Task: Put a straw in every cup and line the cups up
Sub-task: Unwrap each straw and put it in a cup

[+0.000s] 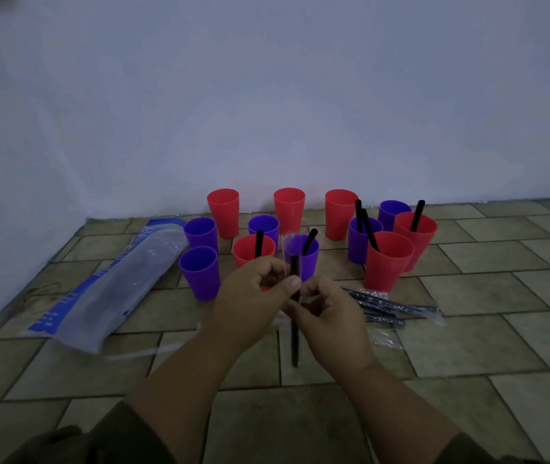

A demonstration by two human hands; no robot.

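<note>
Head view, looking down at a dim tiled floor (pixel 467 346) that meets a pale wall (pixel 266 95).

At centre frame two bare hands meet over a black straw (pixel 294 333), held nearly upright. A clear wrapper (pixel 291 244) stands up past the straw's top end. The left hand (pixel 253 296) pinches the straw near its top between thumb and curled fingers. The right hand (pixel 327 313) pinches it just below, fingers also curled round it. The close double grip suggests the wrapper is being worked off before the straw goes into a cup.

Behind the hands stand twelve cups in a loose cluster, not yet in a line. Three red cups (pixel 289 209) sit along the wall and look empty. So do three purple cups (pixel 199 272) at centre left. Five cups hold a black straw leaning on the rim:
- a red cup (pixel 253 251) and a purple cup (pixel 303 257) just above the hands
- a purple cup (pixel 360 242) and two red cups (pixel 389 262) at centre right

One purple cup (pixel 394 211) at the back right is partly hidden, and I cannot tell whether it holds a straw.

A small pile of wrapped straws (pixel 390 306) lies on the floor just right of the right hand, within easy reach. A large clear and blue plastic bag (pixel 109 286) lies at left.

By this count the task is under half done.
</note>
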